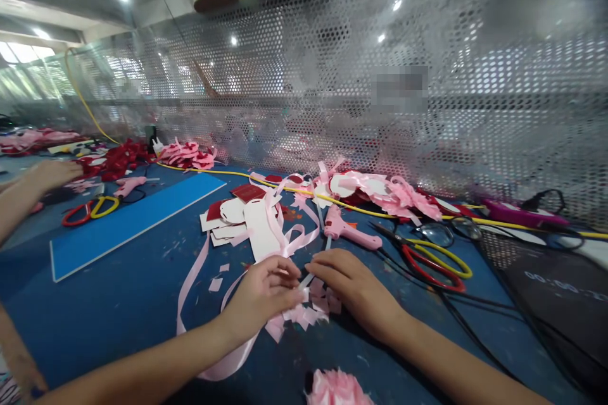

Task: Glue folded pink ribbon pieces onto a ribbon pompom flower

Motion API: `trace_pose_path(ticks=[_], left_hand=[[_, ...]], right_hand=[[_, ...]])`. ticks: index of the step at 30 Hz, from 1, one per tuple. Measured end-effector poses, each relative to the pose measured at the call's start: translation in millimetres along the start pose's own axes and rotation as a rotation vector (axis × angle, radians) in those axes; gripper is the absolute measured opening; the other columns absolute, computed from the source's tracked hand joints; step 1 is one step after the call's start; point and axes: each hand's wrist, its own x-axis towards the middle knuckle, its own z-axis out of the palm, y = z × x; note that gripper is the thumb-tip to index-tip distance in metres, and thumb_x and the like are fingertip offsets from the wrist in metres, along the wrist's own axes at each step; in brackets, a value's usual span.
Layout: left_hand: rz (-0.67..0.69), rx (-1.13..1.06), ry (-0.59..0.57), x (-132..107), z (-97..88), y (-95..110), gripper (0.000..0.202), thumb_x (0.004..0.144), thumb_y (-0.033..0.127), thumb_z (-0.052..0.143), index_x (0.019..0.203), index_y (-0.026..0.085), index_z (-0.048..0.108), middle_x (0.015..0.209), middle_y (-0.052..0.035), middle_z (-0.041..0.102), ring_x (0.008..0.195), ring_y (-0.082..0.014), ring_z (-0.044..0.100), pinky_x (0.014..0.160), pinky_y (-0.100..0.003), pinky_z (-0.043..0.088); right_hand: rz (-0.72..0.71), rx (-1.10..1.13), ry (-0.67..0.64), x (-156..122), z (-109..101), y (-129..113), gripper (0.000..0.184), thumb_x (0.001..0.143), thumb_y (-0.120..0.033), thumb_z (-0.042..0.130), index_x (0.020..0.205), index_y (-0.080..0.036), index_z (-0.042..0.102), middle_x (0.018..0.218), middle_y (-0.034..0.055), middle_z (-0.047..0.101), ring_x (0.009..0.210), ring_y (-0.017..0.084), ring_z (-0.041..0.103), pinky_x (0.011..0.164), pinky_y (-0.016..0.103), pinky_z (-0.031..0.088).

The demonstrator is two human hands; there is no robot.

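My left hand (266, 288) is closed in a pinch, thumb against fingers, at one end of a short pale strip (306, 280). Close on its right, my right hand (356, 285) has its fingers together at the strip's other end; whether the strip is ribbon or something stiffer I cannot make out. Small cut pieces of pink ribbon (304, 316) lie beneath both hands. A long pink ribbon (190, 281) loops on the table left of them. Just beyond stand a pink glue gun (349, 230) and a pile of white and red cards (261, 231).
Red-and-yellow scissors (432, 262) and black cords lie to the right, near a dark screen (560, 304). Pink ribbon pieces (399, 193) line the perforated metal panel (308, 76). A blue board (137, 221) lies left; another person's hand (52, 174) is beyond it. A pink ruffled piece (337, 387) is in front.
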Motion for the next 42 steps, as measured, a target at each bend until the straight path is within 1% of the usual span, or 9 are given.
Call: trace_pose_path(ticks=[6,11,13,15,18,23,28,34,42], left_hand=[[-0.024,0.110,-0.079,-1,-3.3,5,0.026,0.066,0.021,0.069,0.087,0.016,0.054,0.075,0.0001,0.058,0.067,-0.0115,0.058,0.062,-0.023,0.045],[0.253,0.917,-0.195,-25,-17.8,42,0.020,0.072,0.022,0.064,0.092,0.023,0.061,0.105,-0.0022,0.058,0.104,-0.0212,0.053,0.094,-0.037,0.040],[0.211,1.103,-0.150,-42,-27.9,47,0.042,0.067,0.030,0.070,0.107,0.029,0.057,0.119,-0.0019,0.053,0.112,-0.0250,0.049,0.096,-0.040,0.039],[0.123,1.191,-0.108,-59,-39.1,40,0.059,0.062,0.036,0.074,0.117,0.033,0.051,0.130,-0.0018,0.046,0.117,-0.0279,0.047,0.096,-0.041,0.041],[0.125,1.235,0.038,-80,-52.8,13,0.044,0.072,0.028,0.066,0.113,0.032,0.054,0.130,-0.0021,0.048,0.116,-0.0255,0.049,0.094,-0.037,0.045],[0.223,1.171,0.134,-94,-63.5,-1,0.020,0.087,0.023,0.045,0.091,0.028,0.064,0.092,0.0008,0.068,0.088,-0.0162,0.064,0.080,-0.025,0.050],[0.170,0.945,0.467,-57,-112.0,56,0.020,0.082,0.037,0.052,0.087,0.021,0.063,0.072,-0.0007,0.069,0.064,-0.0166,0.066,0.061,-0.025,0.053],[0.320,1.056,0.798,13,-180.2,84,0.023,0.077,0.028,0.049,0.091,0.013,0.060,0.094,-0.0116,0.066,0.091,-0.0268,0.063,0.085,-0.043,0.047],[0.402,1.238,0.599,-28,-138.2,36,0.020,0.082,0.022,0.046,0.095,0.023,0.061,0.115,-0.0055,0.055,0.114,-0.0242,0.049,0.100,-0.044,0.037]], right_hand=[[0.004,0.004,0.020,-1,3,3,0.028,0.092,-0.013,0.037,0.113,-0.018,0.055,0.104,0.0099,0.062,0.098,0.019,0.056,0.081,0.034,0.049],[0.059,0.031,0.067,-5,2,3,0.029,0.089,-0.010,0.037,0.113,-0.019,0.050,0.104,0.0106,0.058,0.099,0.019,0.054,0.084,0.035,0.049],[0.084,0.041,0.069,-7,-1,3,0.028,0.088,-0.009,0.036,0.110,-0.018,0.049,0.103,0.0113,0.056,0.099,0.020,0.054,0.085,0.036,0.048],[0.088,0.041,0.047,-8,-3,2,0.027,0.087,-0.008,0.035,0.108,-0.018,0.049,0.102,0.0116,0.056,0.099,0.020,0.053,0.087,0.036,0.047],[0.066,0.030,0.010,-8,-5,4,0.027,0.086,-0.007,0.034,0.106,-0.018,0.048,0.102,0.0114,0.056,0.101,0.020,0.053,0.088,0.036,0.046],[0.026,0.017,-0.037,-9,-14,8,0.025,0.083,-0.008,0.036,0.100,-0.019,0.051,0.095,0.0099,0.059,0.088,0.019,0.058,0.077,0.032,0.051],[-0.063,-0.025,-0.073,-34,-37,20,0.030,0.077,-0.008,0.042,0.100,-0.022,0.056,0.096,0.0093,0.064,0.091,0.021,0.062,0.078,0.030,0.051],[-0.018,-0.047,-0.166,-56,-50,27,0.024,0.078,-0.009,0.046,0.091,-0.023,0.061,0.095,0.0075,0.068,0.090,0.020,0.065,0.075,0.026,0.054],[-0.123,-0.219,-0.119,-43,-49,17,0.024,0.080,-0.009,0.041,0.076,-0.021,0.062,0.083,0.0068,0.069,0.076,0.017,0.068,0.067,0.024,0.056]])
